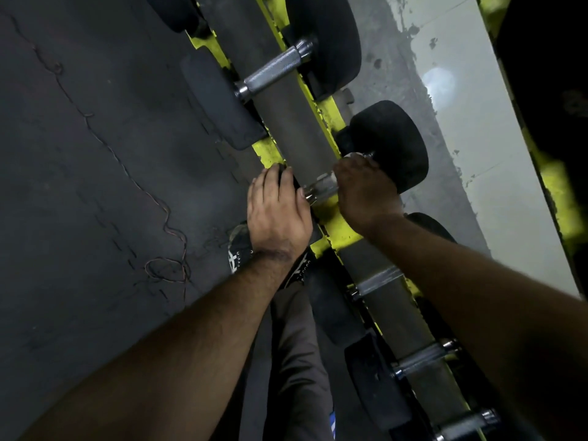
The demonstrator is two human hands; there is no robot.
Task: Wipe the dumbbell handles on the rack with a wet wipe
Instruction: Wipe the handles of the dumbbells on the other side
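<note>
A row of black dumbbells lies across a yellow rack. My right hand is curled round the far part of one dumbbell's chrome handle, next to its round black head. A small pale bit of the wet wipe shows above my fingers. My left hand rests flat over the near head of the same dumbbell and hides it, thumb beside the handle. Another dumbbell's knurled handle lies bare further up the rack.
Three more chrome handles sit lower on the rack. Dark rubber floor mats with a loose thin wire are on the left. My shoe stands close to the rack. A pale stained wall runs behind.
</note>
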